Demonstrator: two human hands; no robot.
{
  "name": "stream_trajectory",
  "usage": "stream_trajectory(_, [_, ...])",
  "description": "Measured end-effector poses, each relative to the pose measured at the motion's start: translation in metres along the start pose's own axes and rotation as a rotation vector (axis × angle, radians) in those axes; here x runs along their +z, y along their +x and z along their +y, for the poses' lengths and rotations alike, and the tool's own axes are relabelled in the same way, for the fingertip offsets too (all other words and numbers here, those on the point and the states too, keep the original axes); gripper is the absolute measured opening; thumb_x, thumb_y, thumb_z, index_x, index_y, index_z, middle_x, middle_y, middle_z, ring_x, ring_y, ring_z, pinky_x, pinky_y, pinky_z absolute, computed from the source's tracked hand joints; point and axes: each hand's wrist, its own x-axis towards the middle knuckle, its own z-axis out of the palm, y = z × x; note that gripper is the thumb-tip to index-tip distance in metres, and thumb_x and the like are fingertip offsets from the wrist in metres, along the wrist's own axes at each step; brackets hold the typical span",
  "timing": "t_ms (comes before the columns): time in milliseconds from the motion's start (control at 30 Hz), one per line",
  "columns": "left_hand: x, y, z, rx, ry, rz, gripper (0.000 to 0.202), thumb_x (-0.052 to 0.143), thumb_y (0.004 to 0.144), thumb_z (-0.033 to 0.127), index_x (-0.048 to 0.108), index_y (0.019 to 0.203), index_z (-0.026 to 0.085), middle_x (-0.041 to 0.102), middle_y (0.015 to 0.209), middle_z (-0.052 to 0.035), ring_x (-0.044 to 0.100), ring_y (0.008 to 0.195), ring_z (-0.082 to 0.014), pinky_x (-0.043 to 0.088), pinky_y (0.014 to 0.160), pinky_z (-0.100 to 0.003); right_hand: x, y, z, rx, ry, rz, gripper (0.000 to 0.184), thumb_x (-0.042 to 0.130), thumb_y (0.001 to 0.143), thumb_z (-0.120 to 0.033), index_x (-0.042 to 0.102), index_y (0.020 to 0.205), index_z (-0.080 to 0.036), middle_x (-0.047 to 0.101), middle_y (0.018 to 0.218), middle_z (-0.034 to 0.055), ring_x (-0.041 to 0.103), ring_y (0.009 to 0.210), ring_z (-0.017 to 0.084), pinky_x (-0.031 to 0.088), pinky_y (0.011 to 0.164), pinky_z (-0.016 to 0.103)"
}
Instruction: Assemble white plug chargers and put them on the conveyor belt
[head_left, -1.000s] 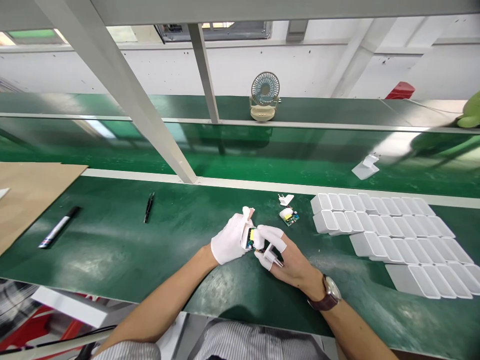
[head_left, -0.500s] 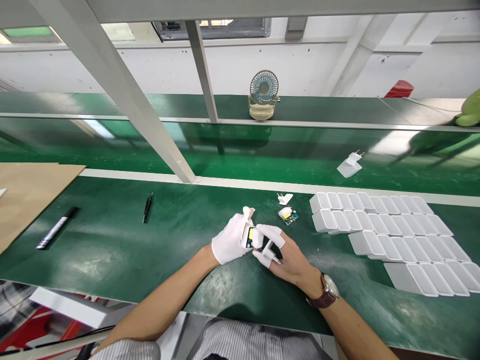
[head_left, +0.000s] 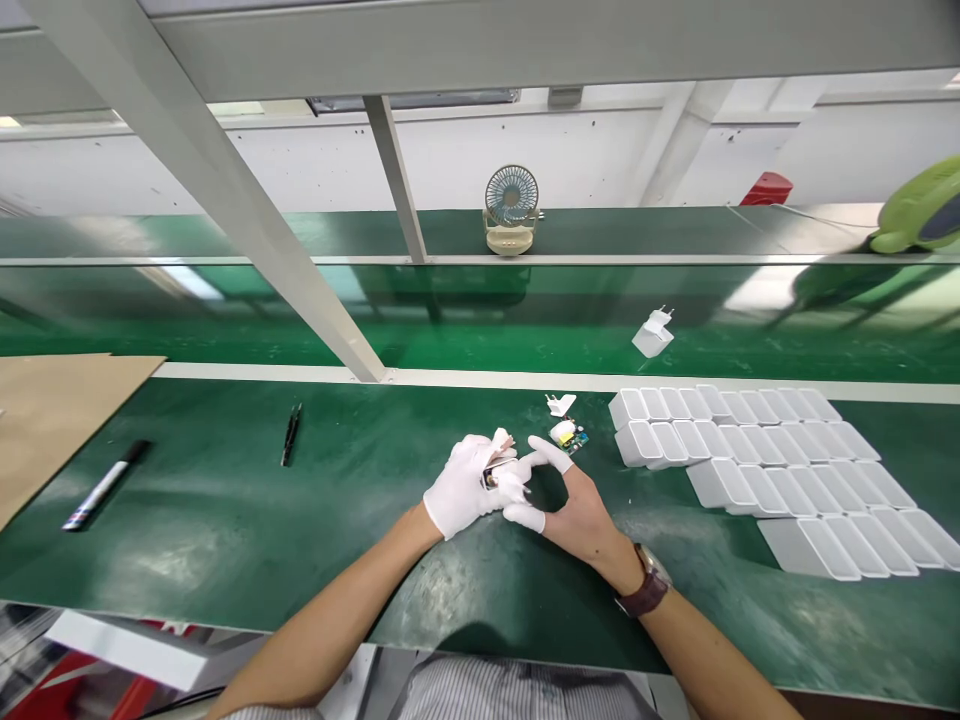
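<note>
A person in a striped shirt [head_left: 517, 690] sits at a dark green counter [head_left: 337, 570], both forearms resting toward the middle. Between the hands, just above the counter, is a small white charger [head_left: 512, 485], with a bit of its dark inside showing at an opening.

The left hand [head_left: 466, 487], in a white glove, is closed around the charger's left side and grips it. The right hand [head_left: 574, 505] has white covers on its fingers and is curved, with a gap between index finger and thumb; its fingertips are at the charger's right end. From where I stand I cannot tell whether they grip it or only press on it. A watch [head_left: 651, 580] with a brown strap is on the right wrist.

Just beyond the right hand lies a loose board [head_left: 570, 437], green with yellow and white parts, and right behind it a white plug piece [head_left: 560, 404] with two prongs. Farther right, open white cases [head_left: 750, 440] stand side by side in four staggered rows.

On the left of the counter lie black tweezers [head_left: 291, 435], then a marker [head_left: 105, 487] with a black cap, then a brown sheet [head_left: 67, 410] at the edge. Behind the counter, on a glossy green strip [head_left: 450, 345], sits a white adapter [head_left: 652, 335] with its prongs up. A small fan [head_left: 511, 205] stands on the shelf [head_left: 637, 235] beyond.
</note>
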Motion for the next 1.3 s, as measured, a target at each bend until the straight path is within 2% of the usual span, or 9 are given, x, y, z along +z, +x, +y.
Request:
stream_trajectory(133, [-0.010, 0.000, -0.001, -0.244, -0.395, -0.134, 0.056, 0.076, 0.076, 0.043, 0.059, 0.124, 0.018, 0.064, 0.100, -0.0051, 0.062, 0.091, -0.0218, 0.051, 0.083, -0.037, 0.003, 0.005, 0.000, -0.072, 0.058, 0.004, 0.054, 0.071, 0.086, -0.034, 0.049, 0.135, -0.026, 0.061, 0.117, 0.0070, 0.060, 0.111, 0.024, 0.049, 0.102, 0.044])
stream_trajectory(267, [-0.027, 0.004, 0.005, -0.211, -0.607, -0.230, 0.078, 0.082, 0.071, 0.037, 0.046, 0.138, 0.019, 0.063, 0.119, -0.0085, 0.060, 0.108, -0.0247, 0.049, 0.096, -0.040, 0.006, 0.007, 0.006, -0.158, -0.013, -0.005, 0.044, 0.061, 0.094, -0.027, 0.050, 0.136, -0.027, 0.051, 0.138, 0.0099, 0.050, 0.128, 0.025, 0.043, 0.111, 0.046])
stream_trajectory(367, [-0.040, 0.005, 0.005, -0.110, -0.620, -0.271, 0.074, 0.080, 0.073, 0.038, 0.048, 0.137, 0.017, 0.058, 0.130, -0.0105, 0.054, 0.122, -0.0275, 0.042, 0.106, -0.041, 0.008, 0.007, 0.009, -0.189, -0.077, -0.043, 0.052, 0.058, 0.095, -0.025, 0.042, 0.145, -0.028, 0.042, 0.148, 0.0101, 0.043, 0.136, 0.026, 0.039, 0.115, 0.048])
stream_trajectory(467, [-0.048, 0.004, 0.003, -0.108, -0.553, -0.290, 0.048, 0.070, 0.082, 0.045, 0.062, 0.116, 0.011, 0.065, 0.113, -0.0105, 0.061, 0.106, -0.0258, 0.048, 0.096, -0.038, 0.008, 0.007, 0.008, -0.251, -0.089, -0.067, 0.051, 0.056, 0.097, -0.021, 0.042, 0.145, -0.030, 0.042, 0.148, 0.0093, 0.044, 0.136, 0.025, 0.041, 0.114, 0.047])
stream_trajectory(533, [-0.051, 0.003, 0.001, -0.135, -0.526, -0.302, 0.046, 0.066, 0.085, 0.048, 0.064, 0.109, 0.010, 0.067, 0.108, -0.0111, 0.062, 0.102, -0.0254, 0.049, 0.092, -0.036, 0.009, 0.008, 0.006, -0.304, -0.087, -0.075, 0.048, 0.055, 0.097, -0.019, 0.046, 0.142, -0.031, 0.045, 0.146, 0.0084, 0.046, 0.134, 0.024, 0.044, 0.111, 0.046])
stream_trajectory(700, [-0.055, 0.002, -0.006, -0.141, -0.496, -0.365, 0.051, 0.065, 0.086, 0.048, 0.061, 0.123, 0.013, 0.052, 0.143, -0.0141, 0.050, 0.129, -0.0303, 0.039, 0.109, -0.040, 0.008, 0.008, 0.006, -0.370, -0.130, -0.100, 0.049, 0.054, 0.097, -0.016, 0.046, 0.142, -0.032, 0.046, 0.144, 0.0089, 0.051, 0.129, 0.023, 0.050, 0.106, 0.043])
stream_trajectory(867, [-0.058, 0.003, -0.008, -0.226, -0.649, -0.422, 0.061, 0.065, 0.087, 0.046, 0.051, 0.139, 0.018, 0.041, 0.152, -0.0118, 0.037, 0.141, -0.0307, 0.030, 0.117, -0.045, 0.007, 0.006, 0.009, -0.402, -0.167, -0.122, 0.050, 0.054, 0.095, -0.011, 0.049, 0.140, -0.032, 0.048, 0.139, 0.0109, 0.053, 0.123, 0.023, 0.053, 0.099, 0.042])
stream_trajectory(1133, [-0.056, 0.006, -0.007, -0.213, -0.706, -0.473, 0.063, 0.069, 0.085, 0.041, 0.050, 0.140, 0.018, 0.046, 0.147, -0.0121, 0.019, 0.149, -0.0290, 0.018, 0.120, -0.045, 0.009, 0.008, 0.004, -0.370, -0.053, -0.107, 0.043, 0.056, 0.093, -0.009, 0.057, 0.130, -0.030, 0.053, 0.128, 0.0099, 0.056, 0.117, 0.021, 0.053, 0.097, 0.040])
stream_trajectory(1300, [-0.052, 0.008, -0.012, -0.238, -0.719, -0.470, 0.069, 0.073, 0.080, 0.041, 0.049, 0.141, 0.020, 0.051, 0.142, -0.0119, 0.028, 0.144, -0.0321, 0.023, 0.117, -0.047, 0.010, 0.008, 0.005, -0.340, -0.041, -0.128, 0.040, 0.057, 0.093, -0.013, 0.056, 0.129, -0.030, 0.052, 0.130, 0.0099, 0.055, 0.117, 0.022, 0.052, 0.098, 0.043])
